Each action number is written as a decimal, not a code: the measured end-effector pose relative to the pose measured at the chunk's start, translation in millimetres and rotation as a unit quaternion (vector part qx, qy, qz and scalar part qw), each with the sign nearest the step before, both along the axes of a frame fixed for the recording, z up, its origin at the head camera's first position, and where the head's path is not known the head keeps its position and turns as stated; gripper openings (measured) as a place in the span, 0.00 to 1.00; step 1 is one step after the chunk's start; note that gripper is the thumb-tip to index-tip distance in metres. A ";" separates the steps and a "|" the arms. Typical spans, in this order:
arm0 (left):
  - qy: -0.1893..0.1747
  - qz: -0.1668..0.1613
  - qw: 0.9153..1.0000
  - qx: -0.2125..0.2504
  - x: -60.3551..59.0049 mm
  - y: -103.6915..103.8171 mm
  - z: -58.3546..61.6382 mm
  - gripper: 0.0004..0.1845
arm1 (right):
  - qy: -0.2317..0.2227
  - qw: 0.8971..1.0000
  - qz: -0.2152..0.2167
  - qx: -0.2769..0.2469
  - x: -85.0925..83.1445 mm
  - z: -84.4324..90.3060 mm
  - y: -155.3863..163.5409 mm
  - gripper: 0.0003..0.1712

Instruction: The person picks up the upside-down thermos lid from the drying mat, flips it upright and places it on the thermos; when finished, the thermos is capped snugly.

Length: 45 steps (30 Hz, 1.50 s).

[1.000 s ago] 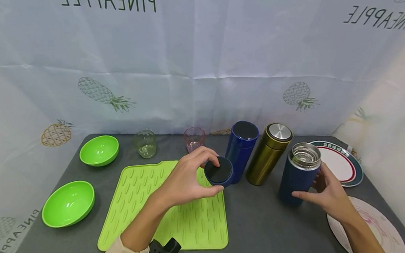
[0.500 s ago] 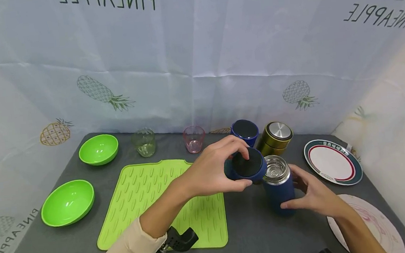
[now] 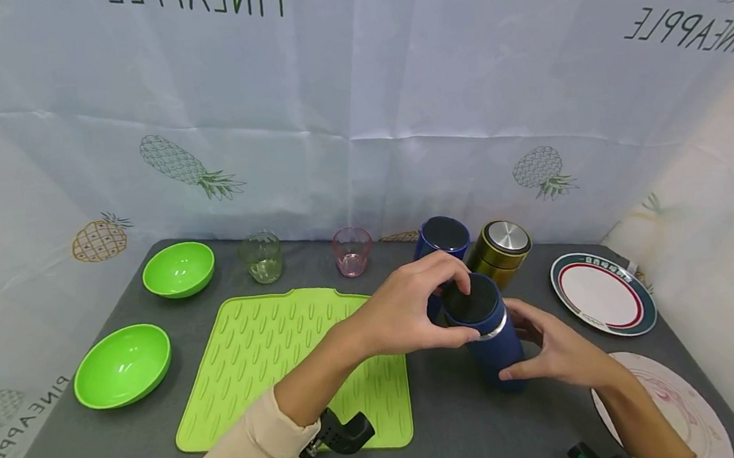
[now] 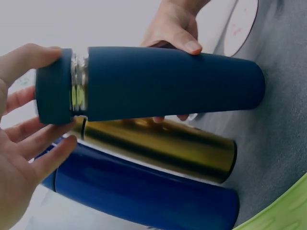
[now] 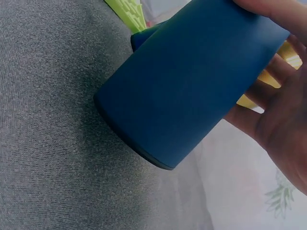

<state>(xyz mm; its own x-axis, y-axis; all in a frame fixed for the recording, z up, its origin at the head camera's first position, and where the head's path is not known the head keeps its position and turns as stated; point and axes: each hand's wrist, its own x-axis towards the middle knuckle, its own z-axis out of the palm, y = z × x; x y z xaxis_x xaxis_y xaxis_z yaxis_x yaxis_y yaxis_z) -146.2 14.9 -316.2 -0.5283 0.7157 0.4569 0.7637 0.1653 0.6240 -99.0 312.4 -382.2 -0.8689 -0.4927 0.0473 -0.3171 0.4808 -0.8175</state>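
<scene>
We see the left hand (image 3: 414, 305) gripping the dark cap (image 3: 472, 300) atop the navy flask (image 3: 495, 353). The right hand (image 3: 554, 351) grasps the flask body, upright on the grey table (image 3: 466, 426).

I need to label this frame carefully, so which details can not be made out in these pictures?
- Whether the cap is screwed tight: left wrist view shows a steel gap; head view, left hand covers it.
- Dark blue flask base contact with table: right wrist view is unclear.
- Contents of the clear glass: too small.
- Right hand palm side: flask hides it.
</scene>
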 end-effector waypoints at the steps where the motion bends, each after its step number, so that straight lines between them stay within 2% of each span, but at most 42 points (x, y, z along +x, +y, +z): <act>1: 0.002 0.000 1.000 -0.006 0.3 0.7 -0.6 0.22 | -0.001 1.000 0.002 0.000 -0.2 0.3 -0.2 0.49; 8: 0.017 0.010 0.999 -0.036 2.1 2.7 0.5 0.21 | -0.009 1.000 0.001 -0.003 0.5 1.0 -1.5 0.49; 14: 0.021 0.012 0.997 -0.072 3.7 5.0 9.4 0.30 | -0.005 1.000 0.007 -0.001 1.7 2.1 -1.1 0.49; 17: 0.020 -0.021 0.997 -0.077 1.8 4.3 13.8 0.33 | -0.011 1.000 0.013 -0.006 1.9 1.6 -1.0 0.49; 23: -0.004 -0.128 0.987 -0.095 -2.3 -2.1 20.3 0.29 | -0.023 0.999 0.021 -0.007 2.9 0.4 -0.4 0.49; 26: -0.017 -0.144 0.985 -0.098 -2.3 -3.1 20.8 0.27 | -0.021 1.000 0.021 -0.009 3.0 0.2 0.4 0.51; 28: -0.014 -0.129 0.987 -0.097 -1.1 -2.7 20.4 0.28 | -0.019 1.000 0.019 -0.008 2.8 -0.1 0.6 0.51; 31: 0.010 -0.068 0.992 -0.104 2.7 -0.9 20.1 0.31 | -0.017 1.000 0.020 -0.012 2.0 -1.0 -0.4 0.50; 34: 0.033 -0.013 0.992 -0.118 6.5 1.7 20.9 0.37 | -0.017 1.000 0.018 -0.011 1.9 -1.1 -1.0 0.49; 36: 0.039 -0.008 0.992 -0.122 7.3 2.3 22.1 0.35 | -0.016 1.000 0.016 -0.009 2.1 -0.8 -0.8 0.48; 38: 0.035 -0.031 0.992 -0.120 6.5 2.1 23.4 0.32 | -0.016 1.000 0.014 -0.007 2.7 -0.4 -0.3 0.49; 43: -0.003 -0.123 0.986 -0.109 3.9 -2.0 25.6 0.29 | -0.015 0.999 0.029 -0.015 4.2 -0.1 -0.1 0.49; 45: -0.015 -0.136 0.985 -0.108 4.6 -3.5 25.2 0.29 | -0.016 0.999 0.033 -0.022 4.7 0.0 -0.3 0.49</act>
